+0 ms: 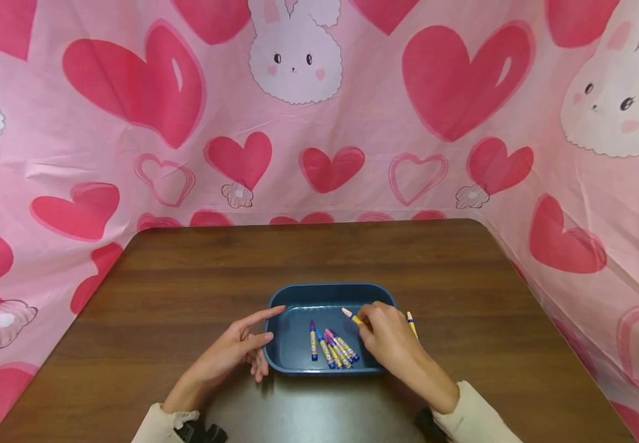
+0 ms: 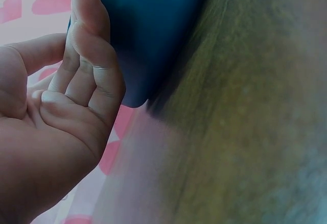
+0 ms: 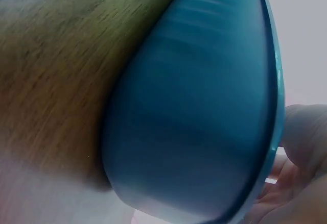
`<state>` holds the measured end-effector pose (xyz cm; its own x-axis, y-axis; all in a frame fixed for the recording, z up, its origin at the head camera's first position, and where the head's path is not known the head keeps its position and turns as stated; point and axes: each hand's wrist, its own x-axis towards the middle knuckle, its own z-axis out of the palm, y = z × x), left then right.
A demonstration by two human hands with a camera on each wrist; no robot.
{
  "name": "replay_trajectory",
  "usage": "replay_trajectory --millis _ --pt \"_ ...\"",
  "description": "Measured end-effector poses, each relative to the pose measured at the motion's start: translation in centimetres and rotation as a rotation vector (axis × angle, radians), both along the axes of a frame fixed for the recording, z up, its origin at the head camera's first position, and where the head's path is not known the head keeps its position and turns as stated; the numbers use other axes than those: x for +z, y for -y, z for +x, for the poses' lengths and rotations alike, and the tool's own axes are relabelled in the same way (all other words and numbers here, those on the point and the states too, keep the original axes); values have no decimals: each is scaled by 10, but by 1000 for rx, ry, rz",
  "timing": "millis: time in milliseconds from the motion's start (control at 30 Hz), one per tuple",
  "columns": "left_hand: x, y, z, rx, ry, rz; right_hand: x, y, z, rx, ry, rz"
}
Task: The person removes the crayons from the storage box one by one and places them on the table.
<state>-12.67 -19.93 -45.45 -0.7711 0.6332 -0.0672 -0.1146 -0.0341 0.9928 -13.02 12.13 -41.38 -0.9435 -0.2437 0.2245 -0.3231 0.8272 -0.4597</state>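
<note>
1. The right hand (image 1: 390, 337) is pinching a yellow crayon (image 1: 351, 316) over the blue tray (image 1: 330, 291), which is sitting near the desk's (image 1: 186, 271) front edge — a loose pinch could be letting it drop outside the rim.
2. The left hand (image 1: 240, 349) is resting against the tray's left wall with fingers relaxed and holding nothing; a nudge could be sliding the tray.
3. Only the head view is showing the crayons in the tray (image 1: 333, 349) and a stray crayon (image 1: 411, 324) lying on the desk beside the tray's right rim.
4. The wrist views are showing the tray's outer wall close up — and the left fingers (image 2: 89, 55) touching it.
</note>
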Motion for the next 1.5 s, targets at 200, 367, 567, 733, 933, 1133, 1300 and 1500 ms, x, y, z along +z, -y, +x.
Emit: replay_trajectory --millis 200,367,567,733,933,1133,1300,1500 --pt "-1 1 0 -6 0 22 6 -3 5 -7 11 -51" --pt "0 1 0 0 0 23 8 -9 9 5 -97 -102" --pt "-1 1 1 2 -8 31 10 -17 11 -26 -115 -131" --pt "-2 1 1 11 -4 20 12 -24 12 -51 -145 -137" --pt "-2 0 1 15 1 11 15 -34 14 -66 -188 -164" --pt "-1 -1 0 30 1 -13 17 -50 13 -85 -223 -256" --pt "-2 -2 0 29 -10 -10 21 -67 12 -135 -151 -346" --pt "-3 -1 0 32 -13 -17 18 -84 9 -229 -67 -338"
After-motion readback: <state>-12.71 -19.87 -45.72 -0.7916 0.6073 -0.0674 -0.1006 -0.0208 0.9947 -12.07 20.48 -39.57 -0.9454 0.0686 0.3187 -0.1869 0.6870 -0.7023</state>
